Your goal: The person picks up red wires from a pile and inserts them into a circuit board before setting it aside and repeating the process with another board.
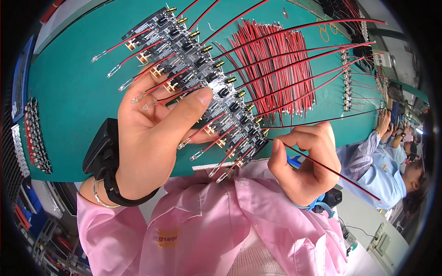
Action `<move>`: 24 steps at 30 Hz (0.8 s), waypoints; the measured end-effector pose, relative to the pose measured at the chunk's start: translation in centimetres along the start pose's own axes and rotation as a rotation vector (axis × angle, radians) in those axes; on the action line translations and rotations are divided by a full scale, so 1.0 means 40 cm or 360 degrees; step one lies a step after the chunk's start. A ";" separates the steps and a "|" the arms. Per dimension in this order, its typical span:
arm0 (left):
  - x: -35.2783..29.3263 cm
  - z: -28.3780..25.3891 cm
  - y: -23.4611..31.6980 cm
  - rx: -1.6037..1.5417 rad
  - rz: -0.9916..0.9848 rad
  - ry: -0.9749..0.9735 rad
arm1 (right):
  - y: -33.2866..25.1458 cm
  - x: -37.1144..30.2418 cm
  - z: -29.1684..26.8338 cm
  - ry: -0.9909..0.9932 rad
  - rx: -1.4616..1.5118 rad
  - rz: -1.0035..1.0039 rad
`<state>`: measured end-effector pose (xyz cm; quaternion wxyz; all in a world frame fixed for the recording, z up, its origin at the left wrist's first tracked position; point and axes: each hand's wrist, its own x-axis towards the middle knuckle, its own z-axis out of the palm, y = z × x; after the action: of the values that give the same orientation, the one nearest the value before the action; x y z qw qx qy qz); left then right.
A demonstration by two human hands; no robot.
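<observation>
From my remote view, at far left a stack of wired boards [37,138] lies on the tabletop [73,87]. Next, the left hand [154,122] grips the circuit board [201,64], thumb on the upper face, remaining fingers beneath; the board is raised and slanted above the tabletop. I judge it light and stiff. Hold by the flat middle or edges; clear bulbs [126,85] on short leads along its left side look fragile. Long leads [294,64] trail from its right side above a wire pile [271,73]. At right, the right hand [306,158] pinches one red-and-black wire [338,175] between thumb and forefinger, near one end. I expect it to be light and springy; hold close to the tip. I cannot tell whether that tip touches the board.
</observation>
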<state>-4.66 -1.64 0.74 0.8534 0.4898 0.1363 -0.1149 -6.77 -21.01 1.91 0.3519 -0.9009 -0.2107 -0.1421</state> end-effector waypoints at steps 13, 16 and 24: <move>0.003 0.014 -0.005 0.0022 -0.0037 0.0048 | 0.017 -0.004 -0.006 -0.0007 0.0139 0.0143; 0.003 0.013 -0.006 0.0003 -0.0034 0.0026 | 0.014 -0.006 -0.004 0.0001 0.0152 0.0196; 0.002 0.006 -0.007 -0.0020 -0.0022 0.0018 | 0.017 -0.009 0.006 0.0013 0.0138 0.0270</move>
<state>-4.63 -2.01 0.59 0.8549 0.4841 0.1452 -0.1173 -6.75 -21.40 1.20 0.4023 -0.8988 -0.1383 -0.1061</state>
